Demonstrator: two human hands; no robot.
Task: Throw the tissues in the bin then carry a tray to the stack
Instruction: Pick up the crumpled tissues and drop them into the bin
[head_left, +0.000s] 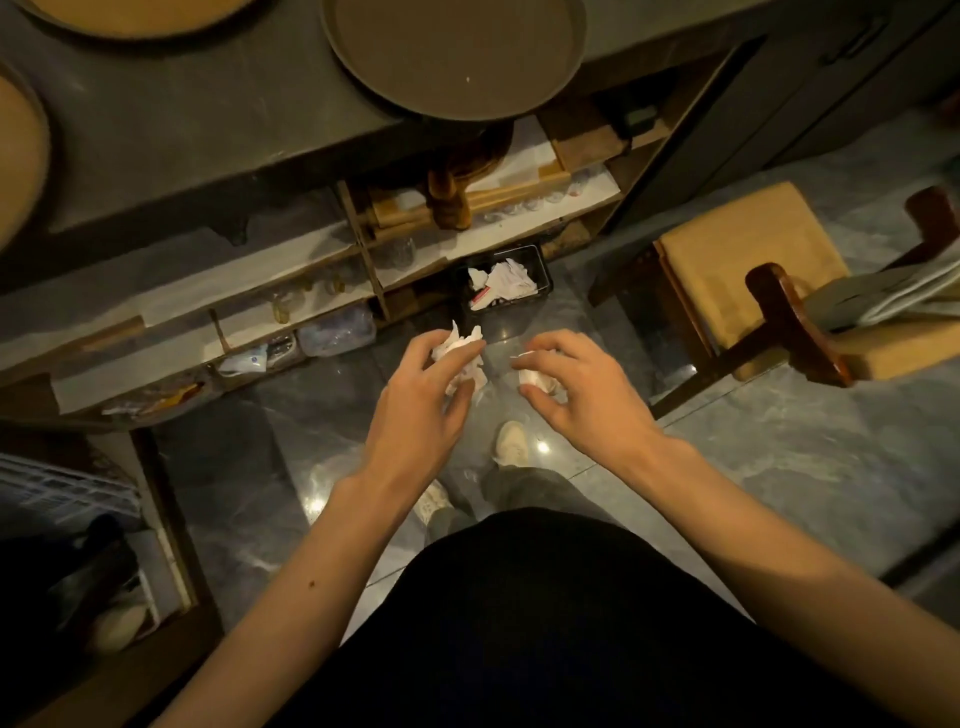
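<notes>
Two bare hands are held out over the shiny floor (753, 467). A crumpled white tissue (465, 353) is gripped in the left hand (426, 405), with its fingers curled round it and paper poking out at the top. A smaller white wad (537, 376) is pinched under the bent fingers of the right hand (576, 387); most of it is hidden by the fingers, so its shape is hard to make out.

The black bin (540, 270) is seen at 12 o'clock from the hands, on the floor against the shelves (291, 306). It is already partly filled with white paper (a bit of red print shows too). Both tissues are held apart from it, not inside.

A dark round tray (452, 57) is laid on the counter (208, 130) at the top, its far edge cut off. Two more trays at 10 o'clock are cut off by the picture edge. The jars on the shelves are blurred.
</notes>
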